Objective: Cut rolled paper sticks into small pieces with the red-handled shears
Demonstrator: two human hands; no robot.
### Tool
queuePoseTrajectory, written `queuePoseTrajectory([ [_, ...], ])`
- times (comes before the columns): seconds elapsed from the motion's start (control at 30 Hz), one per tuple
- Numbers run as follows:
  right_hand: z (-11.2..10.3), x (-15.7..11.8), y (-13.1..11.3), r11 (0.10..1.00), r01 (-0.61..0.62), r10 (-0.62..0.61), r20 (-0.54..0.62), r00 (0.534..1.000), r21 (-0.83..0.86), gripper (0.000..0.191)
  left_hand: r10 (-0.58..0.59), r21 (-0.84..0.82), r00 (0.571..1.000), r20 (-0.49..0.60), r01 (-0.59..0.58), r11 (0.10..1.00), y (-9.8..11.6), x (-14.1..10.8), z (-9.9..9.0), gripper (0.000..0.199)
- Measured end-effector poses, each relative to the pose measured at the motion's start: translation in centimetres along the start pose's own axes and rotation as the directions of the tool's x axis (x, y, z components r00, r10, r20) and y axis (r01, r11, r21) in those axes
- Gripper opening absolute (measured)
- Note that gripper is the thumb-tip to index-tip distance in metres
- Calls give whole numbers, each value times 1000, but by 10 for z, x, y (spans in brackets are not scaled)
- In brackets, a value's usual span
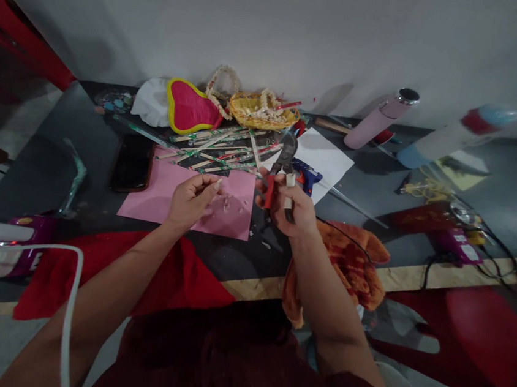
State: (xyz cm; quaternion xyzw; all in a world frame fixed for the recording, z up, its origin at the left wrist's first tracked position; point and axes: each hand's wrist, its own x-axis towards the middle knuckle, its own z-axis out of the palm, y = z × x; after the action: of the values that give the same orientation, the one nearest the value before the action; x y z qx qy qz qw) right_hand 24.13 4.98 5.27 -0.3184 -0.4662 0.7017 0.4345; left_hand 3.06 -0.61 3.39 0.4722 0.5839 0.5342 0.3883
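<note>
My left hand [193, 199] is over the pink sheet [181, 179], thumb and forefinger pinched on a tiny pale piece [217, 184]. To its right my right hand [291, 206] is wrapped round the red and white handles of dark-headed pliers [285, 153], which point away from me. Small pale bits [226, 203] lie scattered on the pink sheet between the hands. Behind them wrapped wooden sticks [217, 149] are heaped. A blue glue gun [307, 175] lies just beyond the pliers, partly on a white sheet [331, 158].
A phone [132, 163] lies at the left. Along the wall stand a pink and yellow shape [192, 108], a wicker basket [261, 120], a pink flask [379, 120] and a clear bottle [453, 137]. Red cloth [140, 267] and an orange cloth [348, 258] hang at the front edge.
</note>
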Motion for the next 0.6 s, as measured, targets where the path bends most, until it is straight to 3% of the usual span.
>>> queuePoseTrajectory([
  [0.13,2,0,11,987,104,-116,-94,989,-125,27,13,-31,1000,-10,-14,999,0,0,0,20],
  [0.23,1,1,15,900,188,-238,-82,968,-393,20,17,-53,1000,-23,-18,998,1,1,0,20],
  [0.3,1,0,15,717,272,-345,12,938,-642,22,6,-76,999,-46,-10,997,1,1,0,21],
  [0.37,0,0,14,455,315,-392,130,911,-833,30,-4,-98,997,-79,-4,995,2,1,0,23],
  [0.47,1,-2,15,137,308,-305,256,917,-941,38,3,-128,991,-130,-20,992,4,3,-2,24],
  [0.53,3,-4,16,7,303,-216,294,931,-953,38,12,-139,988,-152,-34,990,5,3,-3,24],
  [0.6,5,-6,17,-63,309,-146,315,938,-949,38,24,-142,986,-164,-48,989,5,4,-3,23],
])
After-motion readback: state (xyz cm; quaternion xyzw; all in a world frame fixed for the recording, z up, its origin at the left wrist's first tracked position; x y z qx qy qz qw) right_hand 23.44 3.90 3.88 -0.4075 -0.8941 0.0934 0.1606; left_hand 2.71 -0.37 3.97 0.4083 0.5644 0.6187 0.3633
